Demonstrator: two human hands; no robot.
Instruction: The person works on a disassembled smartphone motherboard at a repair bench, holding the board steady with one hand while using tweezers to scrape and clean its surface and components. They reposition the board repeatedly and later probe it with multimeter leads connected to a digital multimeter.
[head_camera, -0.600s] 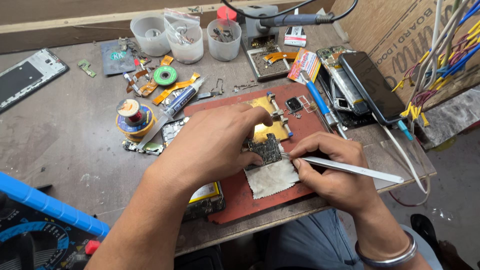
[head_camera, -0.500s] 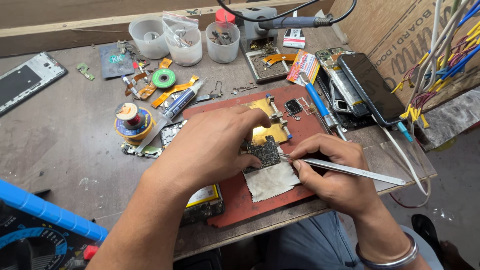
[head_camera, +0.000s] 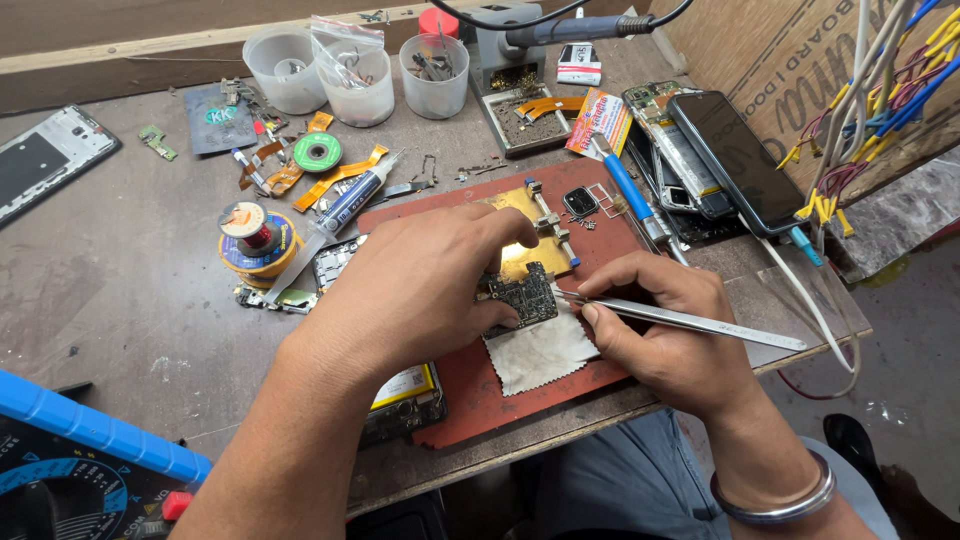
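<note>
A phone-repair workshop, plain from the worn bench strewn with a soldering station, solder spool, flex cables, stripped phones, parts cups, a multimeter and a red work mat.

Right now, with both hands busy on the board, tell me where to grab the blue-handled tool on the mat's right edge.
Take the blue-handled tool by its blue grip, from above. It lies flat and clear there, while its metal tip runs toward the right hand, and the phones crowd its right side.
</note>
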